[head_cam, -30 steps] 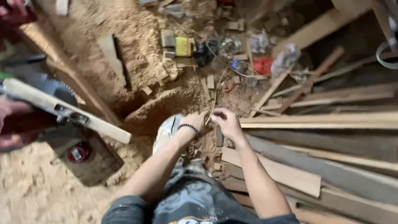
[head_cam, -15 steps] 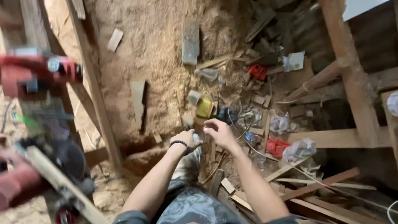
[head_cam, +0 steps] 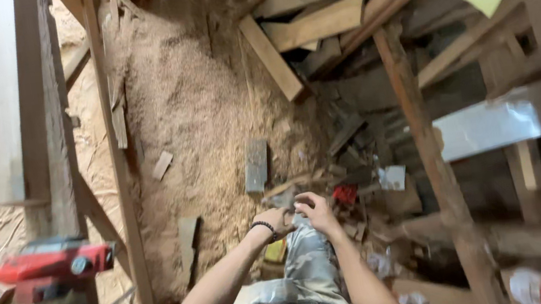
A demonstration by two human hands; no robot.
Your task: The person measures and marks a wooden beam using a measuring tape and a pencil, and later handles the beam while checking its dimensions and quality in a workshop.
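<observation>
Left of the sawdust heap stands a red tool; at the heap's foot the left hand and right hand, arms outstretched, meet over a small dark block; whether either grips it is hidden; scraps right of them blur.

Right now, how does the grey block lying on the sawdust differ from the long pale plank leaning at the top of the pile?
The grey block is short, dark grey and lies near both hands. The pale plank is much longer, light tan, slanted, and far from them. The block sits alone on sawdust; the plank rests among other boards. Both are flat, rectangular pieces.
</observation>
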